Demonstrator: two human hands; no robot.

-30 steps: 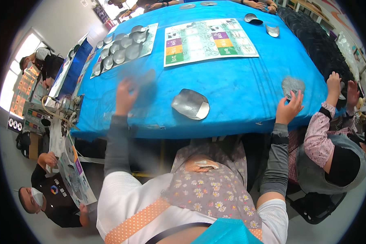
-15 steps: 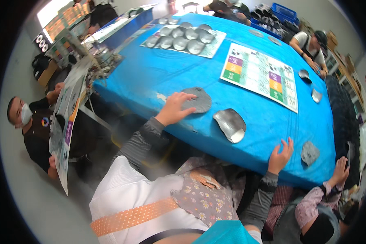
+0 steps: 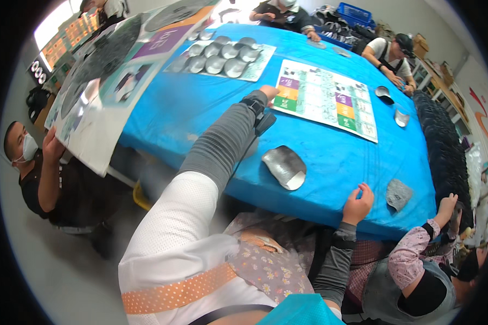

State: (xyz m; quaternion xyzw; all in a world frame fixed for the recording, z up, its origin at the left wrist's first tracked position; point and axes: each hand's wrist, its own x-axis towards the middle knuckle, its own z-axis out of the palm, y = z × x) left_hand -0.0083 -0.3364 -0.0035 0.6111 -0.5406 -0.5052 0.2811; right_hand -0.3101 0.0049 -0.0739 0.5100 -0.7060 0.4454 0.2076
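Note:
My left arm stretches far over the blue-covered table (image 3: pixel 211 162). My left hand (image 3: pixel 268 93) is closed at the near-left edge of a printed board (image 3: pixel 322 103) with purple, orange and green blocks, its fingers partly hidden. Beneath that forearm a grey rounded piece is almost wholly covered. A shiny dark, curved plate (image 3: pixel 285 167) with a pale corner lies between my hands. My right hand (image 3: pixel 358 203) hovers by the near table edge, fingers loosely bent and holding nothing. To its right is a rough grey flat piece (image 3: pixel 399 195).
At the left a masked person (image 3: pixel 43 162) holds a large printed panel (image 3: pixel 130 65) over the table's corner. Several shiny cups (image 3: pixel 214 64) sit on a board farther back. Two curved pieces (image 3: pixel 384 94) lie at the right. Other people (image 3: pixel 396 57) sit around.
My left hand has gone from the grey rounded piece out to the printed board's edge. The person at left has raised the large panel over the table. My right hand's fingers have curled a little.

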